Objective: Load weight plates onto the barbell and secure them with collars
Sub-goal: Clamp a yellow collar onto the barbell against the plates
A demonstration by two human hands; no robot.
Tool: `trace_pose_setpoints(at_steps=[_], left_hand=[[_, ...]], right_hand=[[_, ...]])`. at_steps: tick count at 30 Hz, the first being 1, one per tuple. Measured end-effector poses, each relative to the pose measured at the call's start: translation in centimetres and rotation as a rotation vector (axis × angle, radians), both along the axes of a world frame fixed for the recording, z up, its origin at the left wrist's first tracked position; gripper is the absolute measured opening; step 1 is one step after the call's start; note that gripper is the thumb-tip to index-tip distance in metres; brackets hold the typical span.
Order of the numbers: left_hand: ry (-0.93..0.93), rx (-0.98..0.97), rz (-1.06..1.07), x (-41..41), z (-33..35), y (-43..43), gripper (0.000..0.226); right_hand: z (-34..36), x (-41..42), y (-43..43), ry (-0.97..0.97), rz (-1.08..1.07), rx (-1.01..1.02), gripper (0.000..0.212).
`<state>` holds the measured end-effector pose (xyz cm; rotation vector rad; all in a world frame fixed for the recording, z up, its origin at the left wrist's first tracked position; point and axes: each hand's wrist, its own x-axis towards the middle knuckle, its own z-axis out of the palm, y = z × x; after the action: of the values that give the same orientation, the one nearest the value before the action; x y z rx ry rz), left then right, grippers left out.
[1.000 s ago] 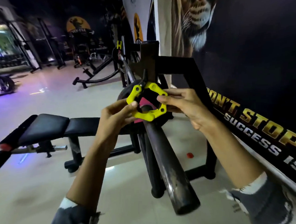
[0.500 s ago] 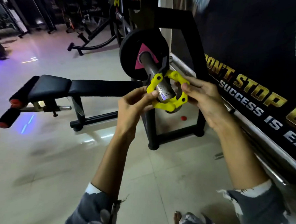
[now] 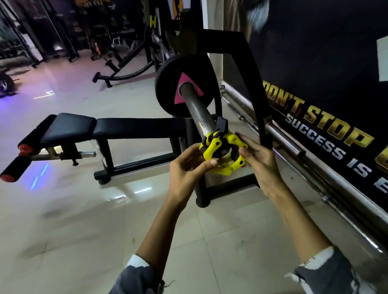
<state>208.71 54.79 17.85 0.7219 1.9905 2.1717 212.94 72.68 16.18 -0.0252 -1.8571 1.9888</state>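
- Firstly, at nine o'clock from the hands, a black padded flat bench (image 3: 120, 128) lies crosswise under the bar's line. That is where a lifter would lie, and it plays no part in this step.
- The left hand (image 3: 185, 169) pinches the left edge of the collar between thumb and curled fingers, apparently to hold it square to the bar.
- At twelve o'clock from that hand, a round black weight plate with a pink triangle label (image 3: 165, 96) is already on the grey steel barbell sleeve (image 3: 198, 110). It sits far up toward the rack, so it looks loaded and waits only to be locked.
- The yellow plastic clamp collar with a black lever (image 3: 228, 167) rings the free tip of the sleeve, well apart from the plate. Its lever stands raised at twelve o'clock, which I judge keeps the ring slack enough to slide.
- At three o'clock of the collar, the right hand (image 3: 262, 163) clasps the right edge, thumb on the face and fingers curled behind. A hand on each side should stop the ring cocking on the steel.
- At one o'clock, a black steel rack frame (image 3: 250, 76) carries the bar, so the sleeve juts free toward the person.
- The collar is not yet against the plate, and securing it would likely mean pushing it inward and snapping the lever down.
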Motion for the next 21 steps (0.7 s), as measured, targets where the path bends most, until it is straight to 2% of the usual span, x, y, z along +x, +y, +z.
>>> trace_pose_setpoints(at_steps=[3,8,12,14,19,21], left_hand=[[0.052,-0.029,0.075,-1.6,-0.7,0.6,0.056],[-0.009,0.017,0.117,-6.1,-2.0,1.4,0.064],[-0.034,0.029,0.135,-10.9,-1.3,2.6,0.056],[0.000,-0.016,0.153,-13.7,-1.1,2.9,0.048],[-0.027,-0.096,0.320,-21.3,1.5,5.1,0.038],[-0.028,-0.124,0.367,-24.4,2.4,5.9,0.036]], right_hand=[[-0.6,-1.7,0.5,-0.014,0.009,0.002,0.066],[-0.4,-6.0,0.9,-0.027,0.043,-0.025,0.055],[-0.5,-11.4,1.9,-0.007,0.119,-0.100,0.051],[-0.2,-14.4,2.4,-0.005,0.144,-0.074,0.045],[0.7,-23.9,4.2,-0.050,0.092,0.049,0.044],[1.0,-27.4,4.9,-0.085,0.091,0.040,0.043]])
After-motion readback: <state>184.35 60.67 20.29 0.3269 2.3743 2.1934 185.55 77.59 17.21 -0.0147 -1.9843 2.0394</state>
